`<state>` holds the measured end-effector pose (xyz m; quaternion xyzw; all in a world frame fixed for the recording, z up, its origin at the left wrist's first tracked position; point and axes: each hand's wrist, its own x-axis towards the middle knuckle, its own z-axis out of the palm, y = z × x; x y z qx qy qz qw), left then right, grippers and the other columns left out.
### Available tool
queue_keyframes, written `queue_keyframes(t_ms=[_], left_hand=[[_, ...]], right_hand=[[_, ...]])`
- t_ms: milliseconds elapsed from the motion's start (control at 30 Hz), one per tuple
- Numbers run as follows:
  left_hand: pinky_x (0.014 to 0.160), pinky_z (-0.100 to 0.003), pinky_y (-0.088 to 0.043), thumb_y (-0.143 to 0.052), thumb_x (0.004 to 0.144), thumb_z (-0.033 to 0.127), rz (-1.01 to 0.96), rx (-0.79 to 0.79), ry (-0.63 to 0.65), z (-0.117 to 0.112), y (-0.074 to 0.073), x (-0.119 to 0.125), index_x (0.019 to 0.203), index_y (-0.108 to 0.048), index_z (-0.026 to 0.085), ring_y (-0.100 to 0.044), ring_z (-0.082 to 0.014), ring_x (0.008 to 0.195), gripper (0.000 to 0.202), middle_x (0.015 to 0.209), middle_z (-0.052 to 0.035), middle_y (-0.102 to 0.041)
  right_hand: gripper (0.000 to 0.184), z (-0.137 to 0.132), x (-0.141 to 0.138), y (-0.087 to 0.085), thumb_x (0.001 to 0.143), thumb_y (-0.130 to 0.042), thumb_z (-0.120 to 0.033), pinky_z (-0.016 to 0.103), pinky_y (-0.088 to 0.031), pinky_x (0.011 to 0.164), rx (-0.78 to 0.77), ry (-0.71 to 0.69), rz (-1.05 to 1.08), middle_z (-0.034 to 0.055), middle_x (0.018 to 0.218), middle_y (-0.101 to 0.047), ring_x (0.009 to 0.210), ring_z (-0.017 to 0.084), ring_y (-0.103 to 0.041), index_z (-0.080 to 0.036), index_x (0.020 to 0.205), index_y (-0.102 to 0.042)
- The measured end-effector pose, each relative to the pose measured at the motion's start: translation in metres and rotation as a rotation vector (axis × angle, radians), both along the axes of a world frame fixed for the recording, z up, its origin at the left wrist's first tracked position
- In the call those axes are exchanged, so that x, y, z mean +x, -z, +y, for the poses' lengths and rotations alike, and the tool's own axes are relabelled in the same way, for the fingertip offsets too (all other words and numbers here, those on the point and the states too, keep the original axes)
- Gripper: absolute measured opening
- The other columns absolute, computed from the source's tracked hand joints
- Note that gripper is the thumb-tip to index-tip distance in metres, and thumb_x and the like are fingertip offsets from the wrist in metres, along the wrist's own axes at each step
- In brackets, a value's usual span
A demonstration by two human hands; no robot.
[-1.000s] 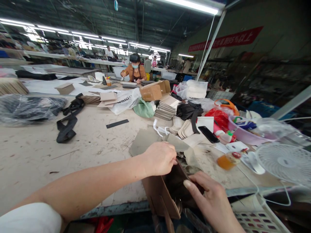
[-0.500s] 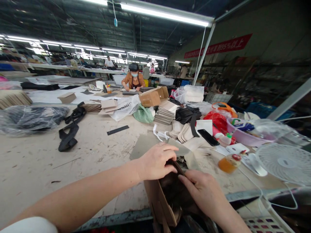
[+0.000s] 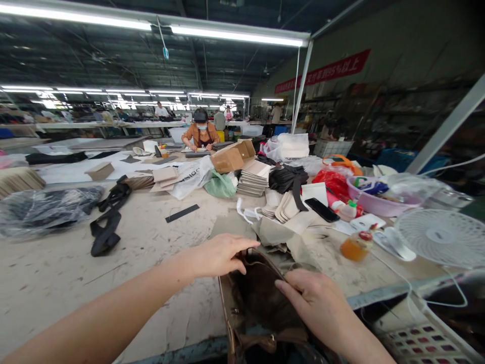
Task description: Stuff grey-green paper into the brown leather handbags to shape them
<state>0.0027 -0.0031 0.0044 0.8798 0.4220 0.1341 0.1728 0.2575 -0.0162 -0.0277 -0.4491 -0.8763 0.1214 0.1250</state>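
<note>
- Where the worktable [image 3: 56, 268] ends at its near edge, I see a brown bag [image 3: 261, 308], mouth open.
- My left hand [image 3: 220, 255] grips its far rim, fingers curled.
- My right hand [image 3: 316, 308] pinches its right rim.
- Grey card sheets [image 3: 273, 233] lie just beyond.

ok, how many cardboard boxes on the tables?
2. A large open cardboard box stands mid-table behind the green bag; a small closed box sits far left on the white sheet. Others may hide behind the clutter.

brown bag [image 3: 261, 303] bottom cut off, interior dark
</note>
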Motion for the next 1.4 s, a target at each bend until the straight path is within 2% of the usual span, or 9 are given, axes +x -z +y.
queue_keyframes(t_ms=[267,433,533,667,800,900,1000,1167,1400], left_hand=[[0.083,-0.024,-0.046,-0.063,0.083,0.032,-0.099,0.097,-0.023,0.007,0.006,0.017,0.12,-0.061,0.025,-0.064,-0.0167,0.094,0.038,0.107,-0.0037,-0.068],[0.078,-0.023,-0.047,-0.059,0.086,0.028,-0.106,0.124,-0.074,0.008,0.008,0.018,0.117,-0.063,0.025,-0.065,-0.0148,0.085,0.032,0.098,-0.0029,-0.07],[0.078,-0.024,-0.047,-0.059,0.086,0.027,-0.119,0.132,-0.1,0.011,0.011,0.019,0.113,-0.066,0.025,-0.065,-0.015,0.086,0.029,0.099,-0.0023,-0.071],[0.078,-0.025,-0.048,-0.055,0.087,0.023,-0.115,0.125,-0.136,0.014,0.014,0.022,0.11,-0.067,0.025,-0.066,-0.0151,0.085,0.025,0.099,-0.0016,-0.071],[0.088,-0.029,-0.045,-0.06,0.084,0.023,-0.16,0.197,-0.171,0.013,0.012,0.023,0.113,-0.062,0.021,-0.061,-0.0175,0.098,0.029,0.11,-0.0041,-0.065],[0.092,-0.034,-0.042,-0.072,0.074,0.03,-0.165,0.303,-0.189,0.011,0.009,0.022,0.095,-0.062,0.019,-0.054,-0.0208,0.103,0.026,0.113,-0.0054,-0.058],[0.099,-0.041,-0.034,-0.076,0.069,0.037,-0.112,0.357,-0.185,0.01,0.008,0.021,0.08,-0.061,0.019,-0.053,-0.0209,0.099,0.025,0.106,-0.0036,-0.056],[0.106,-0.05,-0.023,-0.075,0.071,0.033,-0.061,0.293,-0.228,0.011,0.011,0.023,0.075,-0.063,0.02,-0.056,-0.0186,0.092,0.018,0.1,-0.0008,-0.058],[0.106,-0.046,-0.026,-0.059,0.083,0.021,-0.1,0.207,-0.206,0.012,0.012,0.024,0.075,-0.057,0.018,-0.059,-0.0161,0.089,0.01,0.097,-0.0006,-0.063]], right_hand=[[0.042,-0.001,0.002,0.001,0.094,-0.04,-0.044,0.027,-0.031,0.058,-0.023,0.05,0.05,-0.0014,0.062,-0.057,0.06,0.013,-0.053,-0.019,0.06,-0.046],[0.043,0.002,0.004,-0.007,0.082,-0.056,-0.054,0.026,-0.03,0.053,-0.04,0.1,0.042,-0.004,0.057,-0.053,0.055,0.012,-0.048,-0.02,0.059,-0.046],[0.037,0.006,0.005,-0.011,0.074,-0.064,-0.058,0.025,-0.032,0.051,-0.059,0.099,0.064,-0.0044,0.058,-0.053,0.055,0.013,-0.05,-0.022,0.069,-0.057],[0.033,0.009,0.003,-0.014,0.074,-0.065,-0.056,0.026,-0.035,0.054,-0.065,0.105,0.054,-0.0038,0.064,-0.057,0.058,0.014,-0.053,-0.024,0.084,-0.064],[0.027,0.009,-0.001,-0.015,0.076,-0.065,-0.052,0.027,-0.036,0.059,-0.046,0.068,0.042,-0.0027,0.07,-0.059,0.064,0.015,-0.055,-0.025,0.082,-0.064],[0.028,0.011,-0.002,-0.014,0.083,-0.059,-0.047,0.027,-0.035,0.058,-0.047,0.045,0.033,-0.0016,0.069,-0.059,0.064,0.015,-0.054,-0.023,0.068,-0.061],[0.03,0.014,-0.002,-0.014,0.085,-0.057,-0.044,0.026,-0.035,0.057,-0.041,0.031,0.032,-0.0013,0.068,-0.058,0.062,0.014,-0.053,-0.022,0.066,-0.06],[0.025,0.018,-0.007,-0.019,0.084,-0.059,-0.043,0.026,-0.035,0.057,-0.003,0.028,0.022,-0.0012,0.068,-0.06,0.062,0.014,-0.055,-0.023,0.07,-0.063],[0.027,0.023,-0.017,-0.016,0.083,-0.059,-0.045,0.027,-0.034,0.057,0.054,0.024,-0.005,-0.0012,0.067,-0.059,0.061,0.014,-0.053,-0.023,0.068,-0.061]])
